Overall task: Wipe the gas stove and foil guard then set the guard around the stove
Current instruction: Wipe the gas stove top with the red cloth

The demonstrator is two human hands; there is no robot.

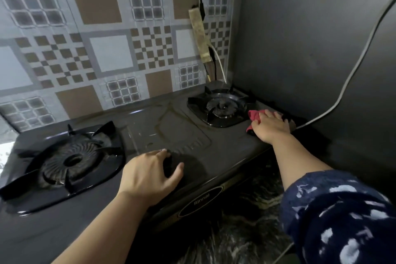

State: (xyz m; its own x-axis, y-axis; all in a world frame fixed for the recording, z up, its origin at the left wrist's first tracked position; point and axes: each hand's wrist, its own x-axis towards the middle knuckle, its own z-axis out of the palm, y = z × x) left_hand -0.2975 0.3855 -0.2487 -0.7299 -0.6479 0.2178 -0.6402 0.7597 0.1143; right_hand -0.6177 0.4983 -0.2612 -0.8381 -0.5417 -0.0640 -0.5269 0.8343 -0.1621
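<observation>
A black two-burner gas stove (182,133) sits on the counter, its wet top showing streaks between the burners. My right hand (271,127) presses a red cloth (254,116) flat on the stove's right edge, beside the right burner (221,107). My left hand (150,172) rests on the stove's front middle, fingers spread and curved on the surface, holding nothing that I can make out. The left burner (70,161) lies to its left. Behind the stove stands the patterned foil guard (102,53), upright along the wall.
A dark grey wall (310,49) closes in the right side, with a grey cable (351,75) running down it. A power strip (200,34) with plugged cords hangs above the right burner. Dark marbled countertop (246,231) shows in front of the stove.
</observation>
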